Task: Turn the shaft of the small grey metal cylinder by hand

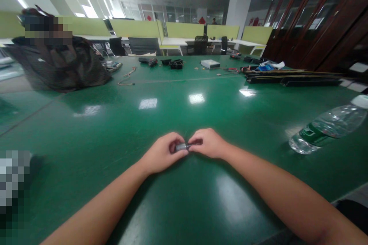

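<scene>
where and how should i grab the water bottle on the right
Probably around the water bottle at its green label, with the right hand, once free, coming in from picture left, the side it is on. The bottle is broad there and narrows toward the white cap. Its slant in this wide view leaves standing or lying unclear.

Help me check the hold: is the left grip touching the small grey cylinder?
Touching. The head view shows the left grip curled about the small grey cylinder, with the thumb against its near side.
</scene>
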The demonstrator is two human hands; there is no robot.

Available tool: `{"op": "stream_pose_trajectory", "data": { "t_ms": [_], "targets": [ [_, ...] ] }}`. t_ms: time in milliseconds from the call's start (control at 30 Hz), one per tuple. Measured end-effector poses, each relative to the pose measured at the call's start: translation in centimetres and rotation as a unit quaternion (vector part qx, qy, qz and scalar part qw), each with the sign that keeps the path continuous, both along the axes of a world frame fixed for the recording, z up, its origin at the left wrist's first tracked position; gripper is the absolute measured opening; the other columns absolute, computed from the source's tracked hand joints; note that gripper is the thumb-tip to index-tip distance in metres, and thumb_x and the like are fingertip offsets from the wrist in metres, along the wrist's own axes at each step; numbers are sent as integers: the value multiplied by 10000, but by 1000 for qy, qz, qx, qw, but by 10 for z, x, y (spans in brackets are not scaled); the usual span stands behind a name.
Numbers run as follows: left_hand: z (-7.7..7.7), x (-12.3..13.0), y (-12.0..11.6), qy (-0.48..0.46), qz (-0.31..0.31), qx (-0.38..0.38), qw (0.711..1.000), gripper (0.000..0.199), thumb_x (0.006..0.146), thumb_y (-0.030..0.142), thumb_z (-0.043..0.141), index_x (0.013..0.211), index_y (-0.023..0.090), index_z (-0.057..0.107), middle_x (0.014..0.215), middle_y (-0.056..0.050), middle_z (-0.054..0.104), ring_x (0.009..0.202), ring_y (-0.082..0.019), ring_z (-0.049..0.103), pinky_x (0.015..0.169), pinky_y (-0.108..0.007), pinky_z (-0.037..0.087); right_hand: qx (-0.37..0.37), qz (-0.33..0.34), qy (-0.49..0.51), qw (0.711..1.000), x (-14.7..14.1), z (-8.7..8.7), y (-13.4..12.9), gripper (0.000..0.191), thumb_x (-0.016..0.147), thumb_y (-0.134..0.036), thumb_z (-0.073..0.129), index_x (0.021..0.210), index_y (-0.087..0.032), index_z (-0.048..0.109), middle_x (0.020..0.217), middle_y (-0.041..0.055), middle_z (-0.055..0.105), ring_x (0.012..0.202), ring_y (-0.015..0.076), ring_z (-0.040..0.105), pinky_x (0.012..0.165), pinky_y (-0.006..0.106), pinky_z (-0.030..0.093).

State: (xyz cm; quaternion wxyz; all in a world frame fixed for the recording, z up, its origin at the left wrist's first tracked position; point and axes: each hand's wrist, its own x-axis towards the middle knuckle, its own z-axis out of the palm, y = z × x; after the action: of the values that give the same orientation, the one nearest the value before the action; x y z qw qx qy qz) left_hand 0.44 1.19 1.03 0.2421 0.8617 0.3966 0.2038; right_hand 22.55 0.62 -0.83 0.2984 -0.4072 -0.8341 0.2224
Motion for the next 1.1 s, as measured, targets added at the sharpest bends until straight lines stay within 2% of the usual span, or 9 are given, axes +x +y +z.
{"op": "stream_pose_trajectory", "data": {
  "t_ms": [100,367,1100],
  "targets": [
    [1,0,0,-4,-1,-6,1000,284,863,445,601,975,189,653,751,-8,594,647,-147,529,591,-248,417,8,11,-6,1000,4,2,0,140,809,-270,725,921,-196,762,870,34,725,793,140,633,715,236,441],
    [1,-1,1,18,-2,-1,1000,256,815,400,666,966,195,645,763,2,593,656,-150,533,593,-245,403,33,45,-21,998,4,1,0,169,801,-212,709,964,-182,744,881,39,707,824,152,612,737,251,442],
    [1,-2,0,21,-5,-7,1000,276,820,417,678,979,196,637,765,5,589,666,-152,537,599,-248,397,52,56,-31,997,9,2,0,148,795,-202,699,935,-181,743,855,33,705,809,153,607,741,254,441]
  ]
}}
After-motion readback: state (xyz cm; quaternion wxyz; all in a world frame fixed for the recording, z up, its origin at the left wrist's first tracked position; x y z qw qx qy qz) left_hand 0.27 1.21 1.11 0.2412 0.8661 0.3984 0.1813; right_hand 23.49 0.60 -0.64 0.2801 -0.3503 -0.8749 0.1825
